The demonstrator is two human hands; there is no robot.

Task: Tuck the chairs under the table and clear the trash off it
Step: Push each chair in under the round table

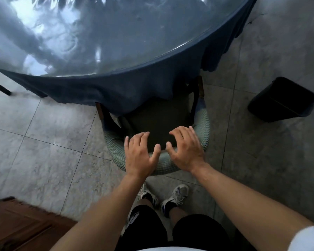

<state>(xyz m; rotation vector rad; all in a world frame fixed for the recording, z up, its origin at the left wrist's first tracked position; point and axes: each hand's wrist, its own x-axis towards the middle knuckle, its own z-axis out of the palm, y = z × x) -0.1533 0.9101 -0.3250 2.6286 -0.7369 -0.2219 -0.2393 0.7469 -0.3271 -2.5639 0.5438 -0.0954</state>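
A chair [202, 124] with a curved pale green woven backrest and a dark seat stands partly under the round table [116, 33], whose glass top lies over a dark blue cloth. The cloth's hem drapes over the front of the seat. My left hand [140, 154] and my right hand [186, 151] hover side by side above the top of the backrest, fingers spread, holding nothing. I cannot tell whether the palms touch the rest. No trash shows on the visible part of the tabletop.
A black waste bin [283, 100] stands on the grey tiled floor to the right of the chair. A dark chair leg [0, 87] shows at the left under the cloth. Brown wooden furniture [20, 223] fills the lower left corner. My feet are just behind the chair.
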